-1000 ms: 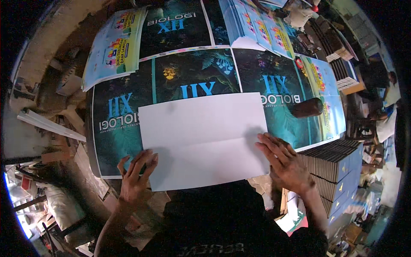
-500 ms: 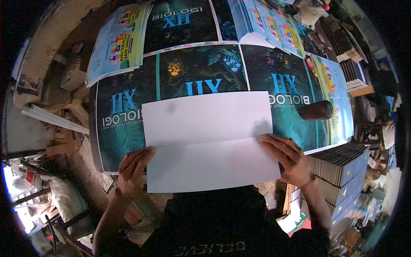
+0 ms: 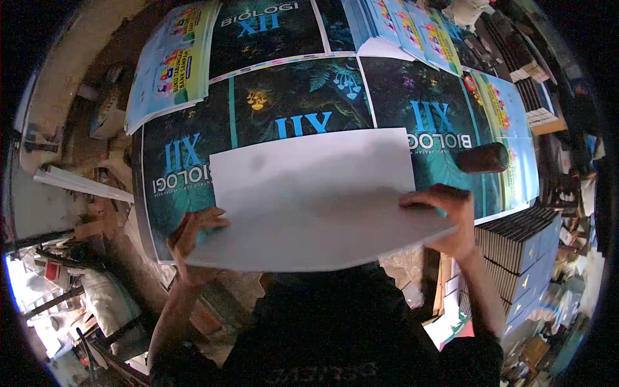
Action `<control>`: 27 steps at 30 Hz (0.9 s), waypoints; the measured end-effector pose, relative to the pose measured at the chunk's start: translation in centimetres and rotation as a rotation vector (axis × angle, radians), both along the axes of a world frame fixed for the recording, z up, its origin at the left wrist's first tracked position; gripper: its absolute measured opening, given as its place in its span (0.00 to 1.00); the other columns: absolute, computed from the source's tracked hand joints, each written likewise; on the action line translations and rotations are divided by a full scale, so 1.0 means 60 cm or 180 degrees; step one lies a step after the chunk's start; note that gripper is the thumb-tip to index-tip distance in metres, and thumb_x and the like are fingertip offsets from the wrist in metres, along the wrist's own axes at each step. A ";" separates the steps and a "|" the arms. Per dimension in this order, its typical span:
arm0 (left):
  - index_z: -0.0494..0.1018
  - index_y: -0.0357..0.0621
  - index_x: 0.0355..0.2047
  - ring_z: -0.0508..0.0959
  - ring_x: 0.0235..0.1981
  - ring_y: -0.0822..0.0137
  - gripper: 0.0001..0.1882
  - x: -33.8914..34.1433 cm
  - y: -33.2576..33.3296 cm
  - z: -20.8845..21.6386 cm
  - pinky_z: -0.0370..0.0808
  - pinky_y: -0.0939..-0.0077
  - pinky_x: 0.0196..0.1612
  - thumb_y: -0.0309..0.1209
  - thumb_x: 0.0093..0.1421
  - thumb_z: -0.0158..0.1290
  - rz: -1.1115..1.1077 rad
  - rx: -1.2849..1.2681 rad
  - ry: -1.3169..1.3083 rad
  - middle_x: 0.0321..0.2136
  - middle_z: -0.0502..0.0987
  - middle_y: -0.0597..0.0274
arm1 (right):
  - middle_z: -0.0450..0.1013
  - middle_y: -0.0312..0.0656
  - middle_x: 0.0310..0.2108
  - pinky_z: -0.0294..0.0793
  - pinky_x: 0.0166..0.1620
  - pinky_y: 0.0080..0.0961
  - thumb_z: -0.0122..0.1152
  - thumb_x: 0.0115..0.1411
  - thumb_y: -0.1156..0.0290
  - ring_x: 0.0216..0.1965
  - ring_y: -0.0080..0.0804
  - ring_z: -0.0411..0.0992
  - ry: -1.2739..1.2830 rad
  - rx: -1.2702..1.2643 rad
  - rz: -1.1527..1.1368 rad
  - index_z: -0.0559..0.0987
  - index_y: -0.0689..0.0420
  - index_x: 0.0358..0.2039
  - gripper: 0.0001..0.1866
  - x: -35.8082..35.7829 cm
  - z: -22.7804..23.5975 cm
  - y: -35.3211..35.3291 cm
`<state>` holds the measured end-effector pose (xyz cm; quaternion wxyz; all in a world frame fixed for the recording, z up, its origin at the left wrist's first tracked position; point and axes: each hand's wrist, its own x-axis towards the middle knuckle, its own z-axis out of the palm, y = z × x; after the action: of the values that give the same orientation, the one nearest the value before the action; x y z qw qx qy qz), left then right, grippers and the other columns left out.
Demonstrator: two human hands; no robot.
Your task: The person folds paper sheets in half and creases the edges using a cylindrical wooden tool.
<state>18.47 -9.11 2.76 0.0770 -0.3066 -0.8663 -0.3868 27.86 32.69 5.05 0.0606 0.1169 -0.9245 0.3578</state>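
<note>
A blank white sheet of paper [image 3: 309, 171] lies across the near edge of the table, with a faint crosswise bend around its middle. Its near half is raised towards me and flares wider at the edge. My left hand [image 3: 193, 242] grips the paper's left side, thumb and fingers closed on it. On the right side my right hand [image 3: 448, 216] holds it the same way, fingers curled over the top. Under the paper are dark printed cover sheets [image 3: 187, 122] with blue lettering and jungle plants. A rounded brown tool [image 3: 483, 158], perhaps wooden, rests on them beyond my right hand.
Light-blue printed sheets are piled at the far left [image 3: 145, 84], with another pile [image 3: 412, 32] at the far right. Stacked dark books [image 3: 516, 258] stand beside the table's right edge. A white sack [image 3: 113, 303] sits low on the left.
The near half of the paper has risen and curved, its edge now nearer the table. Both hands have turned upward with it, keeping their grip. The view has shifted slightly.
</note>
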 end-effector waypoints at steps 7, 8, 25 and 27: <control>0.72 0.37 0.44 0.82 0.31 0.60 0.33 -0.063 0.021 0.042 0.76 0.65 0.36 0.43 0.44 0.74 0.0277 -0.0915 -0.0191 0.33 0.81 0.53 | 0.77 0.47 0.26 0.75 0.33 0.43 0.77 0.44 0.46 0.27 0.51 0.77 -0.0338 0.0481 -0.0632 0.79 0.60 0.37 0.32 -0.067 0.006 0.002; 0.70 0.34 0.45 0.83 0.36 0.59 0.36 -0.069 0.036 0.056 0.78 0.65 0.37 0.43 0.43 0.75 0.0512 -0.1125 -0.0786 0.33 0.81 0.52 | 0.77 0.49 0.28 0.75 0.34 0.43 0.76 0.43 0.42 0.29 0.51 0.77 -0.0490 0.0502 -0.0654 0.76 0.62 0.38 0.36 -0.079 0.005 0.002; 0.47 0.49 0.72 0.51 0.70 0.46 0.55 -0.065 0.145 0.097 0.48 0.52 0.69 0.41 0.50 0.68 0.0619 -0.1761 0.0437 0.68 0.55 0.45 | 0.80 0.45 0.31 0.77 0.33 0.26 0.75 0.51 0.60 0.30 0.30 0.78 -0.1202 0.0084 -0.0453 0.75 0.65 0.48 0.29 -0.120 -0.016 0.003; 0.55 0.48 0.69 0.50 0.71 0.46 0.47 -0.067 0.203 0.088 0.48 0.48 0.70 0.43 0.54 0.64 0.0279 -0.0970 0.1129 0.70 0.51 0.44 | 0.80 0.51 0.33 0.78 0.41 0.37 0.76 0.47 0.48 0.35 0.45 0.79 -0.1290 0.0206 -0.0548 0.77 0.63 0.47 0.36 -0.125 -0.002 0.005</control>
<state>14.44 3.06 8.03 0.1976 -0.3400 -0.9000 -0.1879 20.35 33.00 4.95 -0.1000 -0.0348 -0.9353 0.3376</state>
